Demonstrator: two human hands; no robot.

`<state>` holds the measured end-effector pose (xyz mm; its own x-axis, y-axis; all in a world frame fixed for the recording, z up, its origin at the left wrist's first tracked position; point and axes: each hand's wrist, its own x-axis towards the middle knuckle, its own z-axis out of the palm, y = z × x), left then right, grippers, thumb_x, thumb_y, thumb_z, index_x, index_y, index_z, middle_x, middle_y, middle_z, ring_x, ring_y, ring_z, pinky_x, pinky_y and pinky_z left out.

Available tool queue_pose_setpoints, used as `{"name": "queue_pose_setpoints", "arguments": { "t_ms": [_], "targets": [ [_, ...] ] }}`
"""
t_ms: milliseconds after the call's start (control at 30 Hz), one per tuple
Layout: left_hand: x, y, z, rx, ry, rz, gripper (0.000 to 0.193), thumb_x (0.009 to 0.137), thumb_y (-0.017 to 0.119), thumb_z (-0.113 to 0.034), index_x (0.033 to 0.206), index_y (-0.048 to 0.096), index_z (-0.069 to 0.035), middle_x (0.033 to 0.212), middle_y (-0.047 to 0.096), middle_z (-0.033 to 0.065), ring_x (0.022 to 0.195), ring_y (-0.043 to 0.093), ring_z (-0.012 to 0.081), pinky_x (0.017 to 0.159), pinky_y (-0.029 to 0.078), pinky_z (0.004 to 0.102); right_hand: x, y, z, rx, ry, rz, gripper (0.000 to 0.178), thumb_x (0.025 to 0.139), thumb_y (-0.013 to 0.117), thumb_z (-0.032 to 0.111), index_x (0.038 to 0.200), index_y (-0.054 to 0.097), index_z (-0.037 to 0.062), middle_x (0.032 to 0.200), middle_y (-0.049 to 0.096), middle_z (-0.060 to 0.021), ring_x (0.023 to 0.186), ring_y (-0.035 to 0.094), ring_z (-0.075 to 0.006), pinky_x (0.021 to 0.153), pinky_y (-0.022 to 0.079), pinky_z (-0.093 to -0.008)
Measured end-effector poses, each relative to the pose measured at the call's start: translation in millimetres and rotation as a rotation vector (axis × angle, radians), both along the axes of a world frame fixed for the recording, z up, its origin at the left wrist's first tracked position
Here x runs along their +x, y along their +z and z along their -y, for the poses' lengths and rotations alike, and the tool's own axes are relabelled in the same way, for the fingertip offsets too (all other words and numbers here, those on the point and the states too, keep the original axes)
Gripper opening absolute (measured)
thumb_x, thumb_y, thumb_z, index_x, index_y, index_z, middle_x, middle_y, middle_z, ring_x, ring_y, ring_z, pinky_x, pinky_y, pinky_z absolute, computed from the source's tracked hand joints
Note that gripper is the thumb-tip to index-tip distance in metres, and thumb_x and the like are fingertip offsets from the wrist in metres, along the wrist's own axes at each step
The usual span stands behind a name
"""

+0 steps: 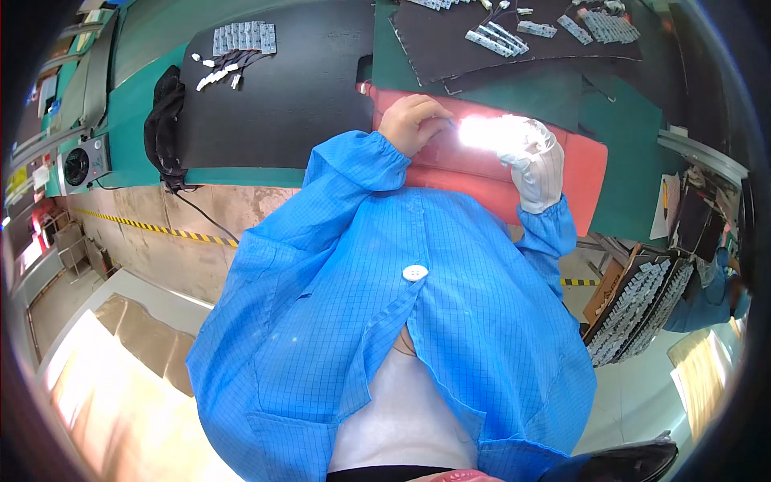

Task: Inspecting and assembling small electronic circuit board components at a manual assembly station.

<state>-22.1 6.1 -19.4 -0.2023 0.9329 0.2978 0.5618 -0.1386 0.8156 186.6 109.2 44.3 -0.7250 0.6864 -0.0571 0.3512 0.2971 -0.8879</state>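
Observation:
Over a red mat on the bench, a brightly glowing LED module is held up in the white-gloved fingers of my right hand. Its glare washes out the module's outline and part of the fingertips. My left hand is bare, with thumb and fingers pinched together at the module's left end. A short dark bit, perhaps a wire, shows at those fingertips; most of what they grip is hidden.
A black board at left carries a row of grey LED modules with white connectors. More modules lie on a dark sheet at the back right. Black cloth hangs by the left board. Racked module strips stand at right.

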Motion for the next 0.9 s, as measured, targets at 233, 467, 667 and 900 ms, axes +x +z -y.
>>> {"name": "queue_pose_setpoints", "arguments": {
  "t_ms": [233, 467, 667, 900],
  "targets": [
    [4.8, 5.8, 7.2, 0.094, -0.026, -0.053, 0.020, 0.076, 0.070, -0.002, 0.095, 0.067, -0.006, 0.090, 0.060, 0.0108, 0.079, 0.061, 0.0251, 0.065, 0.052, 0.0313, -20.7, 3.9, -5.5, -0.526, -0.524, 0.111, 0.040, 0.082, 0.063, 0.032, 0.104, 0.059, -0.0010, 0.070, 0.060, -0.0093, 0.050, 0.056, -0.0121, 0.047, 0.047, -0.0236],
    [10.1, 9.0, 9.6, 0.103, 0.066, -0.015, 0.018, 0.078, 0.068, -0.003, 0.095, 0.067, -0.006, 0.089, 0.060, 0.0103, 0.077, 0.060, 0.0259, 0.063, 0.052, 0.0323, -22.1, 4.1, -4.4, -0.497, -0.506, 0.161, 0.040, 0.083, 0.063, 0.035, 0.102, 0.061, 0.0003, 0.067, 0.059, -0.0071, 0.047, 0.053, -0.0097, 0.045, 0.045, -0.0225],
    [11.7, 18.0, 10.8, 0.049, 0.085, -0.023, 0.018, 0.077, 0.069, -0.001, 0.095, 0.067, -0.003, 0.089, 0.061, 0.0105, 0.078, 0.063, 0.0229, 0.067, 0.052, 0.0291, -17.5, 2.0, -6.6, -0.465, -0.488, 0.108, 0.037, 0.086, 0.060, 0.033, 0.102, 0.061, 0.0000, 0.068, 0.061, -0.0066, 0.051, 0.056, -0.0096, 0.048, 0.048, -0.0221],
    [12.3, 22.0, 6.8, 0.078, 0.077, -0.013, 0.018, 0.077, 0.067, 0.001, 0.094, 0.067, -0.003, 0.091, 0.062, 0.0108, 0.080, 0.063, 0.0233, 0.071, 0.052, 0.0301, -13.6, -2.1, -6.7, -0.423, -0.469, 0.043, 0.035, 0.086, 0.061, 0.029, 0.106, 0.058, -0.0001, 0.072, 0.064, -0.0080, 0.056, 0.061, -0.0115, 0.050, 0.049, -0.0228]
  ]
}}
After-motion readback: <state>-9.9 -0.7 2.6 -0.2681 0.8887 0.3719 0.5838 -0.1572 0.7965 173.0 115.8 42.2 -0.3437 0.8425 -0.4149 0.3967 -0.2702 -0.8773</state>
